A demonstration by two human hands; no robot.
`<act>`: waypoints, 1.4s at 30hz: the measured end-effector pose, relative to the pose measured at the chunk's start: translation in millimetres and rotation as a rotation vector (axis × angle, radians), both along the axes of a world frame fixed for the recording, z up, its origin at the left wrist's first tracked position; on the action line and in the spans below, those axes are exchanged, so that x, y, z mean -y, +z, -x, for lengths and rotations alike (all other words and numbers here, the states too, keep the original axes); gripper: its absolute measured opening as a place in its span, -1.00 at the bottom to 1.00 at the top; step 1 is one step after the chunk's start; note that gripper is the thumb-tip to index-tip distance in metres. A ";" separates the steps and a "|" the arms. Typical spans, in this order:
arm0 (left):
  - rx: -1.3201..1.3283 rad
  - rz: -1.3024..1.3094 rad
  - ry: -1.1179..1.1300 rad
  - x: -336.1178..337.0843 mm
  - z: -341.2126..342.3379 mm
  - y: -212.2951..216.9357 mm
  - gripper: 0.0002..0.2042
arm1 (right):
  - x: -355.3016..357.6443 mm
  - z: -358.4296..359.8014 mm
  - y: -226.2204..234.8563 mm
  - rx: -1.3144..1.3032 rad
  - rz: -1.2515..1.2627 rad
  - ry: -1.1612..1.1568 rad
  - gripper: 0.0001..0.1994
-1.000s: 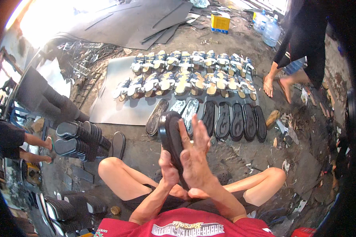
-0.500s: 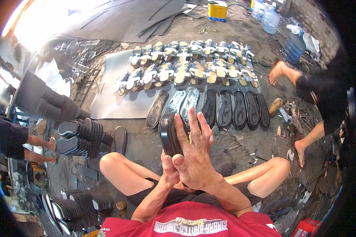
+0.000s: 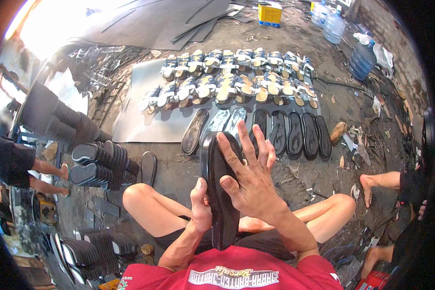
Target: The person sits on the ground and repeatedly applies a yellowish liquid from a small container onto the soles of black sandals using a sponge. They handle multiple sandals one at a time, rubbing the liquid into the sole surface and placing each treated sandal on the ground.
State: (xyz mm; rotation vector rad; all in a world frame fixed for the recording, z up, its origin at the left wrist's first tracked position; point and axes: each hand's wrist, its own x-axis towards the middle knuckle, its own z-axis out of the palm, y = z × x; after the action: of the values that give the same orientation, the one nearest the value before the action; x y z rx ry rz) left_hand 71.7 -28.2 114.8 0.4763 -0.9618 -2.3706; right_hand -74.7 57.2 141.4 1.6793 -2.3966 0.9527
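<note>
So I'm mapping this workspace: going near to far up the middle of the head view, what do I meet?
Red shirt → black sole held between left hand and right hand → row of black soles on the ground → two rows of finished sandals → yellow box.

Sole (image 3: 222,193) upright between hands, left hand (image 3: 200,205) behind, right hand (image 3: 249,181) in front; sole row (image 3: 275,130) beyond; stacks (image 3: 99,164) left.

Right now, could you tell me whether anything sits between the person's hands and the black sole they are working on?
Nothing visible does. The left hand grips the black rubber shoe sole from its left edge, and the right hand presses flat against its face, fingers spread.
</note>
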 end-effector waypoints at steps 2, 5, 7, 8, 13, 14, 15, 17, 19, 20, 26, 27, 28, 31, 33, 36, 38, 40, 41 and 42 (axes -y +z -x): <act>0.038 0.054 -0.064 3.3 -1.6 9.2 -0.39 | -1.6 3.7 1.8 -0.019 -0.014 0.005 -0.29; 0.065 0.036 -0.115 5.4 -0.6 18.6 -0.33 | -4.3 8.8 7.8 -0.028 -0.033 0.013 -0.30; 0.075 0.008 -0.122 6.6 -0.7 23.7 -0.31 | -4.8 11.6 9.5 -0.038 -0.044 0.024 -0.30; 0.090 0.010 -0.123 7.7 -0.4 26.4 -0.29 | -5.0 13.5 9.7 -0.048 -0.051 0.028 -0.30; 0.088 -0.105 -0.216 17.1 -1.2 29.7 -0.26 | -5.3 22.4 10.7 -0.105 -0.070 0.039 -0.32; 0.060 -0.165 -0.245 18.9 -1.3 34.1 -0.25 | -5.4 23.1 12.0 -0.110 -0.080 0.043 -0.33; 0.030 -0.229 -0.277 20.0 -0.2 37.7 -0.25 | -6.1 24.3 12.4 -0.117 -0.094 0.043 -0.33; 0.067 -0.277 -0.270 19.4 4.9 50.5 -0.25 | -7.2 27.4 12.4 -0.136 -0.113 0.053 -0.33; 0.068 -0.333 -0.251 21.8 5.0 50.4 -0.25 | -6.7 28.9 13.5 -0.158 -0.129 0.069 -0.34; 0.049 -0.366 -0.240 26.0 4.1 42.0 -0.25 | -6.1 29.4 14.4 -0.174 -0.136 0.075 -0.34; 0.114 -0.268 -0.262 33.4 4.1 44.3 -0.30 | -6.0 32.6 20.1 -0.196 -0.178 0.113 -0.32; 0.120 -0.267 -0.261 34.3 4.2 44.2 -0.30 | -5.8 33.0 20.5 -0.194 -0.192 0.122 -0.29; 0.132 -0.263 -0.254 35.4 4.9 44.1 -0.31 | -5.7 33.5 20.3 -0.207 -0.200 0.127 -0.29; 0.124 -0.282 -0.255 38.8 4.7 39.1 -0.32 | -4.9 34.8 19.1 -0.238 -0.216 0.143 -0.30; 0.059 -0.338 -0.281 43.7 3.0 26.1 -0.35 | -4.0 35.4 17.1 -0.243 -0.219 0.155 -0.30; 0.079 -0.286 -0.288 44.9 5.5 26.5 -0.35 | -4.3 35.8 15.6 -0.234 -0.224 0.184 -0.31; 0.010 -0.372 -0.300 43.2 7.1 30.8 -0.36 | -4.5 35.4 15.2 -0.258 -0.236 0.186 -0.32; 0.002 -0.391 -0.300 42.7 7.8 32.7 -0.35 | -4.5 34.7 16.0 -0.271 -0.243 0.197 -0.32; 0.029 -0.368 -0.294 42.7 8.0 32.7 -0.34 | -4.6 34.7 16.2 -0.270 -0.245 0.207 -0.32; 0.055 -0.345 -0.291 43.0 8.6 32.7 -0.33 | -4.9 34.7 16.2 -0.271 -0.248 0.214 -0.32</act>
State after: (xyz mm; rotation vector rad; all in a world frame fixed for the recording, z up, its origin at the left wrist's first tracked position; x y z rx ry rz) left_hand 63.1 -71.2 147.5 0.5644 -0.6816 -2.8199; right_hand -109.3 62.1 157.6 2.0314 -2.2627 0.4207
